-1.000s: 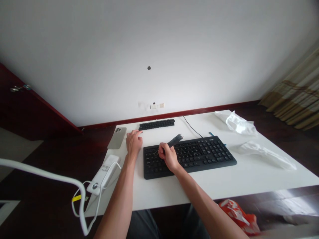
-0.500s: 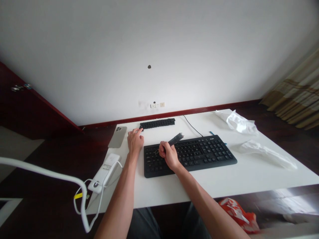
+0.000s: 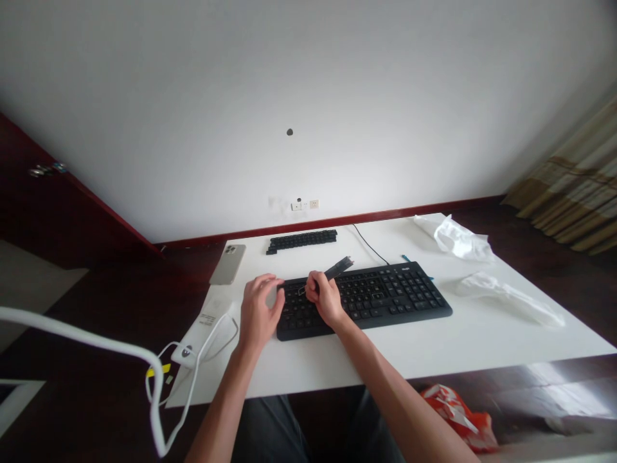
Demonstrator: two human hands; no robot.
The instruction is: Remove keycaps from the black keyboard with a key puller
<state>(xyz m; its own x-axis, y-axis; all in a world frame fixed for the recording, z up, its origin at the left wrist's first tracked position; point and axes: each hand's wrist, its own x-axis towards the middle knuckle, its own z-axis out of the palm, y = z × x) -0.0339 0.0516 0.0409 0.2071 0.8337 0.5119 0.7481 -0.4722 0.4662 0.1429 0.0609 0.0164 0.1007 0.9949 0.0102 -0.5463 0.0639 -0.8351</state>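
Note:
A black full-size keyboard [image 3: 395, 289] lies at a slight angle on the white table. My left hand [image 3: 258, 312] is at the keyboard's upper left corner, thumb and forefinger pinching a small black keycap [image 3: 280, 286]. My right hand [image 3: 325, 299] rests over the left part of the keyboard, its fingers wrapped round a black keycap puller [image 3: 340, 267]. A thin wire loop [image 3: 302, 290] shows from the lower end of the puller. Behind the keyboard, loose black keycaps [image 3: 303, 240] lie in rows.
A phone [image 3: 228, 265] lies at the table's left edge, near a white power strip [image 3: 197, 334] with a looped cable. White crumpled wrappings [image 3: 456, 236] lie at the right. A white tube [image 3: 96, 335] crosses the lower left. A red and white bag [image 3: 460, 415] sits below the front edge.
My left hand has drawn back from the rows of loose keycaps to the keyboard's left corner, with a keycap now in its fingers. My right hand keeps its grip on the puller.

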